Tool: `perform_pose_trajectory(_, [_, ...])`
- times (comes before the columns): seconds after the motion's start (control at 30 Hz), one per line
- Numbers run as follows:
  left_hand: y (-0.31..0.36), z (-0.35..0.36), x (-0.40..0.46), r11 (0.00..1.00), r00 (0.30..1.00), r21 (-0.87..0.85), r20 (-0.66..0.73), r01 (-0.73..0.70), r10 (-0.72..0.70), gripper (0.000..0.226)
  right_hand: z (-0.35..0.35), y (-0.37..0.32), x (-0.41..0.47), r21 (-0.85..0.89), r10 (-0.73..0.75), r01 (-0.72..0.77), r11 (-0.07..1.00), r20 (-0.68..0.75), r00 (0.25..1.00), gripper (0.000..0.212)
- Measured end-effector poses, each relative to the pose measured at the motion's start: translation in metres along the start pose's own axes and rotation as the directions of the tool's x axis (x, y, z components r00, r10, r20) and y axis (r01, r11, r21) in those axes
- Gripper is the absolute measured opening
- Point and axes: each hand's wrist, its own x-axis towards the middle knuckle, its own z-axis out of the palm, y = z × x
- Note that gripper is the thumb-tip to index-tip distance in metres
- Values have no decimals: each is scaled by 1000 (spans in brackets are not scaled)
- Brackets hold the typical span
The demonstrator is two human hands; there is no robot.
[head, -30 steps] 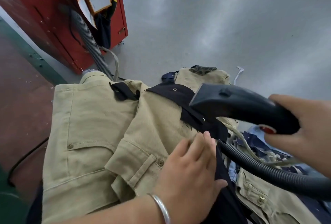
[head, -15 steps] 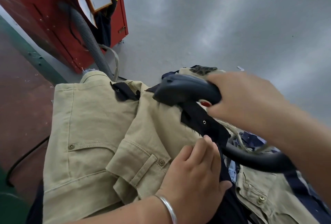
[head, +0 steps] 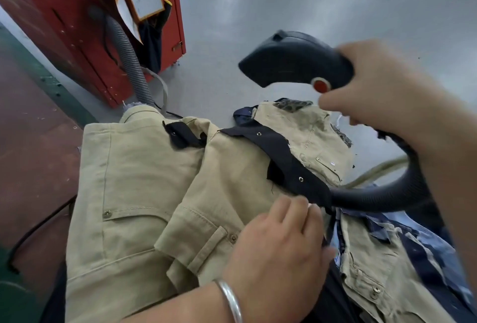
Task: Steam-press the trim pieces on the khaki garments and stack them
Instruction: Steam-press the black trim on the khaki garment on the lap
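Your left hand (head: 278, 250) lies flat on the khaki garment (head: 144, 193), its fingers straight and close together, and the fingertips (head: 291, 204) press on the near end of the dark trim strip (head: 281, 160). Your right hand (head: 382, 90) has its fingers curled around the handle of the steam iron (head: 291, 59), with the thumb beside the red button (head: 320, 86); the iron is in the air above the cloth and touches nothing. Its black hose (head: 382, 196) bends down under your right wrist and passes just beside the near end of the strip. The strip lies on top of the folded garment, on the pile in front of you, and its long axis runs from your left fingertips up and to the left, toward the far edge of the garment. The nose of the iron points to the left. To do this step well, I think you should keep the strip flat and a little stretched with the left fingers, lower the iron along the strip and not across it, and keep the fingertips away from the steam. A second, smaller dark piece (head: 183, 137) lies further left on the same garment.
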Motion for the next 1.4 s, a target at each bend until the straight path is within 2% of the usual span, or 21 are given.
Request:
perform_pose_trajectory(0.07, [-3, -6, 9, 997, 993, 60, -118, 40, -33, 44, -12, 10, -23, 7, 73, -73, 997, 3, 997, 23])
perform_pose_trajectory(0.1, [-6, -8, 14, 989, 989, 130, -135, 71, -53, 50, -16, 13, -32, 9, 109, -109, 994, -2, 994, 29])
perform_pose_trajectory(0.17, [-10, -6, 20, 957, 992, 264, -86, 116, -96, 69, -19, 21, -48, 8, 154, -154, 988, -4, 988, 38])
perform_pose_trajectory(0.23, [-11, -2, 21, 939, 992, 323, 11, 118, -129, 82, -19, 27, -61, -19, 170, -170, 985, -1, 985, 42])
perform_pose_trajectory(0.4, [-7, 10, 21, 950, 981, 296, 127, 104, -147, 77, -15, 36, -77, -5, 185, -185, 983, -17, 983, 42])
perform_pose_trajectory(0.53, [-2, 12, 18, 952, 975, 288, 160, 103, -154, 71, -15, 39, -79, -7, 180, -180, 984, -31, 983, 41])
perform_pose_trajectory(0.7, [2, 10, 16, 947, 964, 275, 157, 166, -215, 58, -13, 42, -80, -41, 158, -159, 986, -25, 987, 42])
perform_pose_trajectory(0.9, [6, 8, 19, 967, 967, 219, 190, 127, -170, 42, -13, 42, -86, -45, 139, -139, 989, -1, 990, 37])
perform_pose_trajectory(1.0, [10, 16, 15, 956, 963, 288, 241, 52, -125, 53, -11, 35, -90, -87, 115, -111, 990, 40, 993, 35])
perform_pose_trajectory(1.17, [12, 23, 8, 925, 964, 380, 240, 13, -112, 73, -8, 19, -91, -224, 106, -75, 972, 130, 986, 30])
perform_pose_trajectory(1.27, [14, 26, 6, 915, 963, 403, 259, -38, -74, 70, -2, 8, -87, -283, 83, -26, 959, 195, 977, 31])
perform_pose_trajectory(1.4, [19, 34, 5, 921, 960, 383, 278, -73, -39, 55, 8, -8, -71, -414, 118, 1, 910, 260, 958, 19])
